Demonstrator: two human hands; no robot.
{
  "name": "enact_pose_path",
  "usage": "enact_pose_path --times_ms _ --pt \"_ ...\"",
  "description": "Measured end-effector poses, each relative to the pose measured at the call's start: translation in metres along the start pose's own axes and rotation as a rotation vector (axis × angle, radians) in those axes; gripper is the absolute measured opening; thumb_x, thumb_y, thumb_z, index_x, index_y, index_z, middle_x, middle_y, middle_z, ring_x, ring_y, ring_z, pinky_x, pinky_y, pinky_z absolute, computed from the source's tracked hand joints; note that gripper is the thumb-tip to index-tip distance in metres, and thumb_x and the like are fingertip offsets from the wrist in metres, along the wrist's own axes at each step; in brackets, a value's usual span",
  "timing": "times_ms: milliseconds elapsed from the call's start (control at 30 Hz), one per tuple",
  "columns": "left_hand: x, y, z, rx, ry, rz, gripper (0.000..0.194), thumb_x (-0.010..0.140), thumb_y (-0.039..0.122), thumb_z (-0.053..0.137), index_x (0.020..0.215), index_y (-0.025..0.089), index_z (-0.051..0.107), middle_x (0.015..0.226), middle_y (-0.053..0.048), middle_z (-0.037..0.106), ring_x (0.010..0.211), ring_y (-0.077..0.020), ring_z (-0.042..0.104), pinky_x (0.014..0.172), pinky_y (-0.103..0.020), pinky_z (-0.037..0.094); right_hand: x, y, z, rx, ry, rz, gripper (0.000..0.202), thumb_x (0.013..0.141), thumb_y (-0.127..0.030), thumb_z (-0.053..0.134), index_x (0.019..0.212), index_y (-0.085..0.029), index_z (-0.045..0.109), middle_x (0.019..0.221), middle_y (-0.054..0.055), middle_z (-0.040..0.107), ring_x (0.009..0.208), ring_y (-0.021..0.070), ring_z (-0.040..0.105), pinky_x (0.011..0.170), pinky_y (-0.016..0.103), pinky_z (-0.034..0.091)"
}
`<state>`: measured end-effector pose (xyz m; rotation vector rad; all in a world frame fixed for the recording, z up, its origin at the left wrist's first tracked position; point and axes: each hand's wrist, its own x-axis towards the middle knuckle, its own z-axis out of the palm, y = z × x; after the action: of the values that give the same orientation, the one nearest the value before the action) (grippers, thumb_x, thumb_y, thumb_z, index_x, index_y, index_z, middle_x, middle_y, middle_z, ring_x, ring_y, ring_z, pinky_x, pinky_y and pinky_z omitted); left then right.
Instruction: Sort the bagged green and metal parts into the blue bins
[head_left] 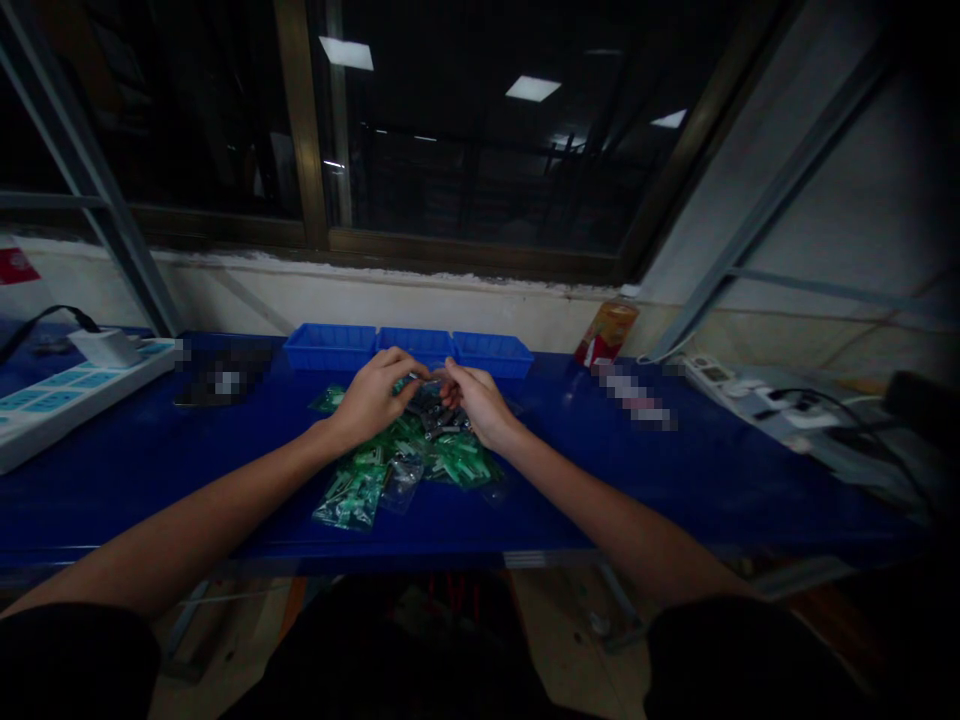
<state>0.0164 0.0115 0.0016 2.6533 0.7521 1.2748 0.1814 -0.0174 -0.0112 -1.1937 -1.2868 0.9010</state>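
Over a pile of small clear plastic bags (352, 495) with green and pale pieces inside, my left hand (381, 397) is closed in a pinch, fingertips pointing right. My right hand (478, 402) faces it with thumb and fingers curled together. Only a small gap separates the two sets of fingertips. Whatever they hold is too small and dim to make out. Just below the fingers lie dark grey and metallic small parts (435, 415), partly hidden by the hands. More green-filled bags (461, 460) spread under my right wrist.
Blue open bins (330, 350) stand in a row behind the hands on the blue table (225, 470). Power strips lie left (82, 390) and right (750, 395), with plugs and cables. A dark flat object (225, 380) and an orange-and-red carton (607, 332) are farther back.
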Motion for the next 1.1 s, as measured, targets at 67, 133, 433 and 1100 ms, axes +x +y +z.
enact_pose_path --times_ms 67,133,433,1100 --pt "-0.001 0.001 0.001 0.029 -0.061 0.057 0.016 0.08 0.017 0.049 0.091 0.019 0.061 0.089 -0.005 0.057 0.088 -0.018 0.053 0.08 -0.032 0.042 0.001 0.0 -0.001 -0.022 0.034 -0.049 0.034 0.072 -0.049 0.053 0.071 -0.015 0.061 0.055 -0.003 0.051 0.049 0.0084 0.043 0.048 0.022 0.033" --pt "-0.001 0.001 0.0 0.011 -0.099 0.049 0.018 0.079 0.018 0.05 0.093 0.019 0.061 0.091 -0.005 0.058 0.089 -0.0186 0.052 0.081 -0.034 0.041 0.001 0.001 -0.002 -0.115 0.064 -0.155 0.028 0.073 -0.042 0.055 0.075 -0.016 0.063 0.057 -0.002 0.054 0.051 0.0093 0.045 0.05 0.022 0.034" --pt "0.007 0.0 -0.004 -0.58 -0.141 -0.541 0.052 0.077 0.06 0.043 0.085 0.013 0.065 0.08 -0.007 0.064 0.074 -0.0186 0.055 0.06 -0.026 0.037 -0.012 -0.008 -0.003 -0.566 0.104 -0.619 0.023 0.082 -0.026 0.048 0.09 -0.019 0.068 0.08 0.004 0.066 0.069 0.0148 0.057 0.066 0.027 0.043" --pt "0.003 0.006 -0.005 -0.197 0.022 -0.19 0.016 0.078 0.027 0.049 0.081 0.016 0.06 0.076 -0.004 0.06 0.072 -0.0155 0.053 0.066 -0.026 0.038 -0.011 -0.015 0.0 -0.263 -0.122 -0.301 0.045 0.082 -0.054 0.041 0.077 -0.016 0.066 0.076 0.006 0.064 0.071 0.0149 0.058 0.061 0.027 0.045"
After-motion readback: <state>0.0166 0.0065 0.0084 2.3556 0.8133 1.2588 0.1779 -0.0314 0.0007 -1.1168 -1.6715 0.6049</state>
